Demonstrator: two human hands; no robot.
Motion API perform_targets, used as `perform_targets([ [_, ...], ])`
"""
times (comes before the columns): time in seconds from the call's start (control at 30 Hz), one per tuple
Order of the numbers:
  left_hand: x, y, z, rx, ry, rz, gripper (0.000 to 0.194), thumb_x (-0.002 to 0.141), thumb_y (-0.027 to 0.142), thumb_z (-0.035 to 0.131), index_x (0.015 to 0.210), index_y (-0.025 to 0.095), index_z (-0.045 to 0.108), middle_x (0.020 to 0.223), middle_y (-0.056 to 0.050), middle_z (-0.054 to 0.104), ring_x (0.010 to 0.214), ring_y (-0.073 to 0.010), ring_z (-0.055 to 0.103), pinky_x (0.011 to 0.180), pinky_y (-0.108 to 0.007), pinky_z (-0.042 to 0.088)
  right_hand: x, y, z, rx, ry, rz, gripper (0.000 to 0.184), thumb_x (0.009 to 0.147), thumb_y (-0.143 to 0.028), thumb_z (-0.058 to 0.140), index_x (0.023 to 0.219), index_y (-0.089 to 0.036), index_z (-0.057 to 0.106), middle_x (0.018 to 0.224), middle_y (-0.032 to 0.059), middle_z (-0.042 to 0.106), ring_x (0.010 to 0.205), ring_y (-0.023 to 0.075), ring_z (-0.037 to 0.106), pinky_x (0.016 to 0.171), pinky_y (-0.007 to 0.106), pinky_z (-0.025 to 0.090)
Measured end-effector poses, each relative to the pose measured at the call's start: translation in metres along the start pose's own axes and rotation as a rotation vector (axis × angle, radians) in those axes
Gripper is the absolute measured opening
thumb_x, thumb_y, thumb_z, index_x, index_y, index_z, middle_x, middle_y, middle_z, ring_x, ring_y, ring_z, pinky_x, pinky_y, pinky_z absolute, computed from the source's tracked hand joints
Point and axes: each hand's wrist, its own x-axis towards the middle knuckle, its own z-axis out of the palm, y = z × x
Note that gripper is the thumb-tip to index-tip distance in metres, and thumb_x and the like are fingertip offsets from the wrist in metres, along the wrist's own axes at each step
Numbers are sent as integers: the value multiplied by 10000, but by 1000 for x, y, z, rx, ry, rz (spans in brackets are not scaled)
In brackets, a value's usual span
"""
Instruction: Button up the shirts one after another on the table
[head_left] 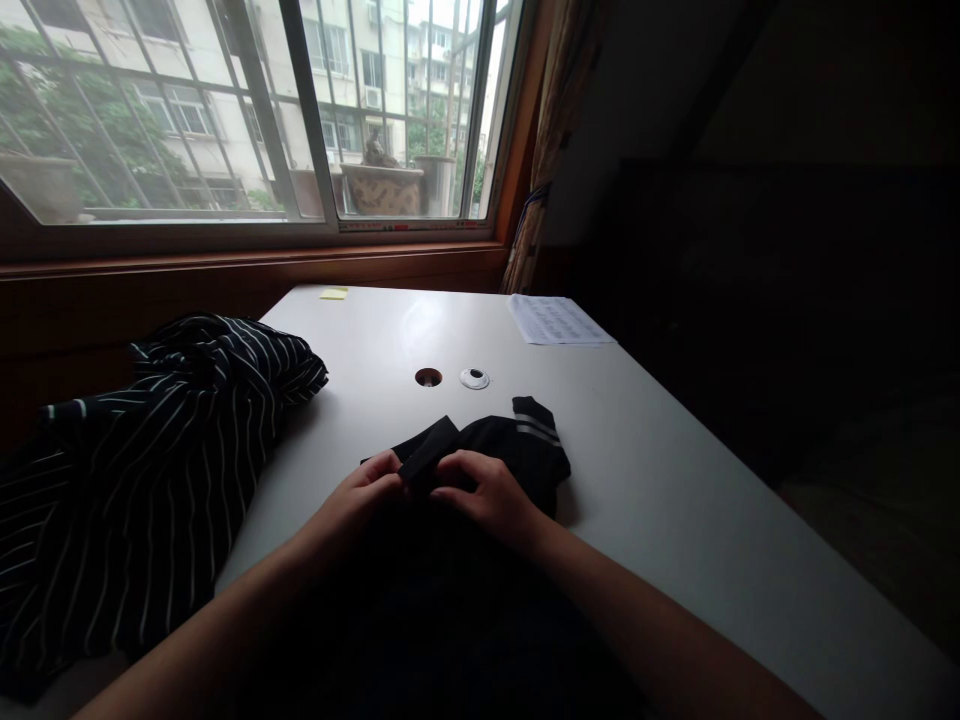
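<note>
A black garment [487, 436] lies bunched on the white table, its dark lower part blending into the shadow in front of me. Two pale stripes cross its short sleeve-like end at the right. A flat, stiff-looking black band of it, perhaps a collar, sticks up between my hands. My left hand [373, 482] pinches the band's lower left edge between thumb and fingers. Just to the right, my right hand [484, 490] is closed on the same cloth with bent fingers. The fingertips of both hands are partly hidden in the dark fabric.
A black-and-white striped garment [172, 450] is heaped at the table's left. Beyond my hands are a round cable hole [428, 377] and its loose cover [474, 379]. Printed papers [559, 320] lie far right, a yellow sticky note [334, 293] far left. A window stands behind.
</note>
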Motion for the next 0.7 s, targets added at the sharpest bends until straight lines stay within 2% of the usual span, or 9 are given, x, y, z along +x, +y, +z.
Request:
perform_targets([
  [0.13,2,-2,-3,-35,-67,34,201,827,269,706,854,174,532,772,13,606,665,-118,564,593,-201,409,0,-3,-1,35,-5,14,223,801,-200,781,1013,-195,712,967,31,737,891,188,697,778,277,541],
  [0.27,4,-1,-5,-34,-132,90,366,778,258,795,1029,207,535,991,-29,680,908,-187,652,768,-264,482,0,-6,-2,46,-17,8,184,806,-197,769,984,-194,721,957,31,737,888,194,693,781,288,540],
  [0.33,4,0,-5,-17,-143,84,410,783,282,798,1087,219,531,1037,-44,688,961,-210,658,812,-294,488,0,-7,-3,52,-20,11,176,809,-199,765,979,-194,722,963,32,739,891,197,693,788,292,539],
  [0.47,5,-1,-6,1,-126,81,412,771,305,807,1055,216,523,1036,-48,690,927,-205,662,783,-286,488,1,-4,-3,51,-37,26,176,809,-213,768,979,-191,725,966,33,741,892,199,694,807,298,534],
  [0.7,8,-4,-1,2,-73,133,398,750,278,813,871,194,443,868,26,576,754,-114,557,632,-198,410,1,0,-3,63,-76,25,185,819,-225,755,997,-185,723,965,37,732,894,201,689,797,292,526],
])
